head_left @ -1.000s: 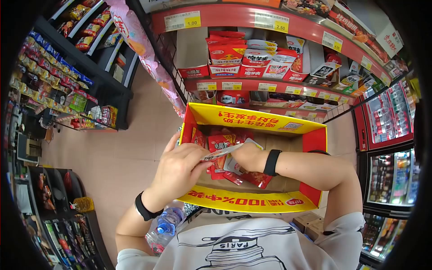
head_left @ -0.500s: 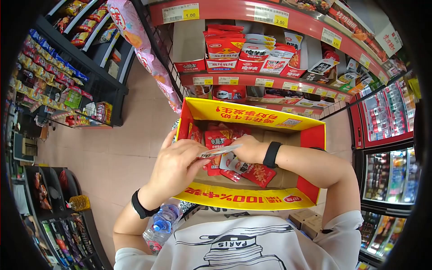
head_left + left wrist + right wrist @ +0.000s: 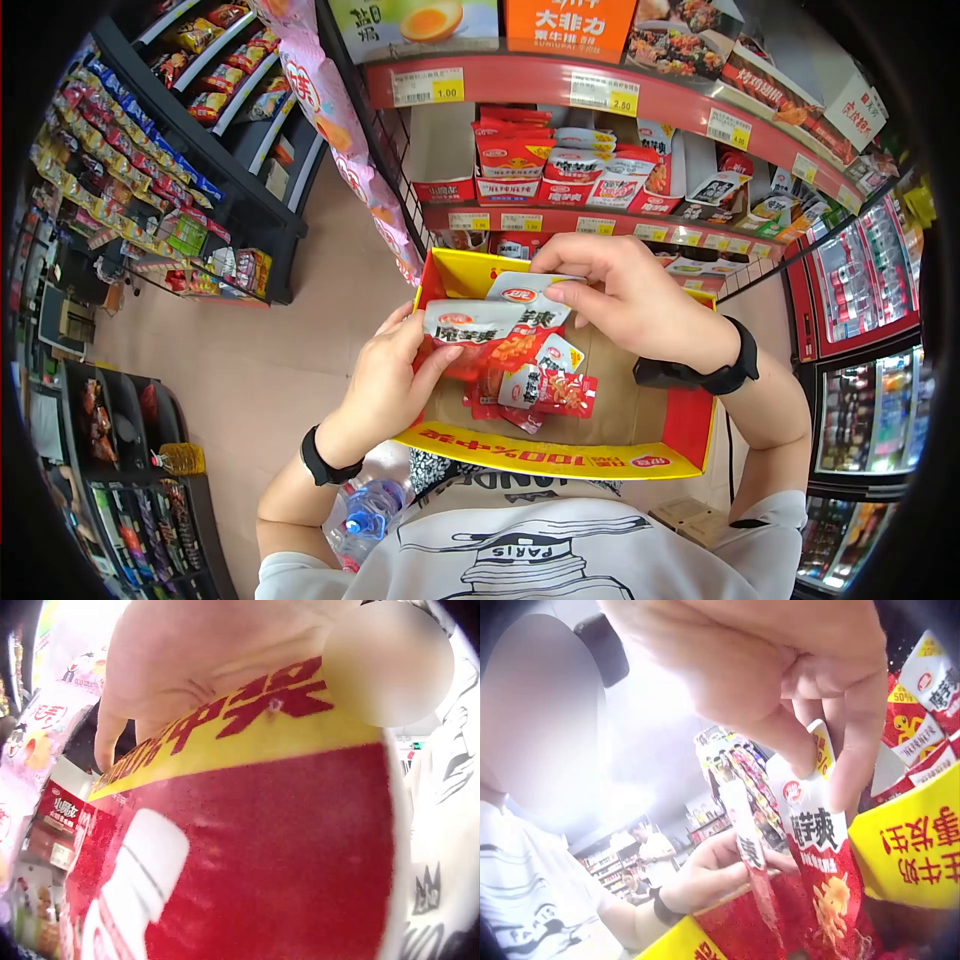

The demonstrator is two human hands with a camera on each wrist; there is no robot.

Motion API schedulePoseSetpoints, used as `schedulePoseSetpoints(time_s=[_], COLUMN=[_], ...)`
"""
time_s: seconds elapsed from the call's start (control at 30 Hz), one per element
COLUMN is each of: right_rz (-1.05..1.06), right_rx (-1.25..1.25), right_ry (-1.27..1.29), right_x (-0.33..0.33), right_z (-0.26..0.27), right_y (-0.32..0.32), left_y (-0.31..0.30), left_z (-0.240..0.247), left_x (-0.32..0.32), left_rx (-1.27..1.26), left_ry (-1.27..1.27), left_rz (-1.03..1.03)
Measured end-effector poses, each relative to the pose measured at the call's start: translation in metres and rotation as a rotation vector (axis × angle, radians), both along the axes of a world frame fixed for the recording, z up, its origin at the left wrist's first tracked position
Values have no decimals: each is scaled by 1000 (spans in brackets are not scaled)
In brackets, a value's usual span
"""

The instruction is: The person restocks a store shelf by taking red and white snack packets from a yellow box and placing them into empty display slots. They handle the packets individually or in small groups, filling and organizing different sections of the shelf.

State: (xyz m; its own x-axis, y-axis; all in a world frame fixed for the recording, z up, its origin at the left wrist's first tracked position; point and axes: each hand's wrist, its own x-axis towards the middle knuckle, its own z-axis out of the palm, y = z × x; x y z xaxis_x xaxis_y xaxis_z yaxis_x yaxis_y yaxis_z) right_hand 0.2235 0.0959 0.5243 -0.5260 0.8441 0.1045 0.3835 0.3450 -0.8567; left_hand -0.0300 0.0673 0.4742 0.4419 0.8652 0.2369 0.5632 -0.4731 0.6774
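Observation:
A yellow and red cardboard box (image 3: 545, 458) sits against my chest, with several red snack packets (image 3: 545, 390) lying inside. My left hand (image 3: 385, 385) holds a white and red snack packet (image 3: 480, 335) upright over the box's left side. My right hand (image 3: 620, 295) is raised above the far wall and pinches the top of another packet (image 3: 525, 290) between thumb and fingers. In the right wrist view the fingers (image 3: 810, 682) pinch a packet (image 3: 821, 847), and the left hand (image 3: 720, 874) holds a thin packet (image 3: 754, 877). The left wrist view shows my left hand (image 3: 225, 652) against the box wall (image 3: 262, 847).
Red shelves (image 3: 600, 190) with snack packets and price tags stand straight ahead. Drink coolers (image 3: 860, 260) are at the right. Pink bags (image 3: 340, 120) hang at the shelf's left end. A water bottle (image 3: 365, 505) is tucked under my left arm. More shelving (image 3: 150, 130) lines the aisle at left.
My right hand has risen out of the box with a packet pinched at its top. The left hand now holds its packet upright with the front showing.

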Motion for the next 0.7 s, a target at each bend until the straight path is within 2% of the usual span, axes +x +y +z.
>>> schedulePoseSetpoints(time_s=[0.07,0.1,0.17,0.23,0.3,0.37,0.43,0.5,0.53,0.57,0.63,0.7], right_rz=[2,2,-4,14,54,23,-4,0,5,5,10,-25], right_rx=[-172,-158,-329,-373,-264,-273,-356,-434,-517,-517,-235,-160], right_ry=[123,123,230,227,313,343,438,442,447,446,259,206], right_x=[1,1,0,-2,-3,-2,1,8,11,11,11,16], right_z=[9,10,6,5,-1,-5,-6,6,9,10,10,3], right_y=[-3,-2,-1,-1,-3,-7,-11,-12,-12,-13,-15,-11], left_y=[0,0,1,3,6,9,12,17,17,17,21,26], left_z=[1,4,15,24,30,34,36,43,49,57,63,65], left_x=[5,8,14,19,25,25,24,20,22,26,35,47], left_rx=[-149,-136,-87,-128,-172,-316,-332,-105,-102,-109,-114,72], left_ry=[-62,-63,-66,-95,-126,-172,-200,78,78,67,56,96], left_rz=[117,116,82,31,-26,-111,-98,-142,-142,-161,-181,-215])
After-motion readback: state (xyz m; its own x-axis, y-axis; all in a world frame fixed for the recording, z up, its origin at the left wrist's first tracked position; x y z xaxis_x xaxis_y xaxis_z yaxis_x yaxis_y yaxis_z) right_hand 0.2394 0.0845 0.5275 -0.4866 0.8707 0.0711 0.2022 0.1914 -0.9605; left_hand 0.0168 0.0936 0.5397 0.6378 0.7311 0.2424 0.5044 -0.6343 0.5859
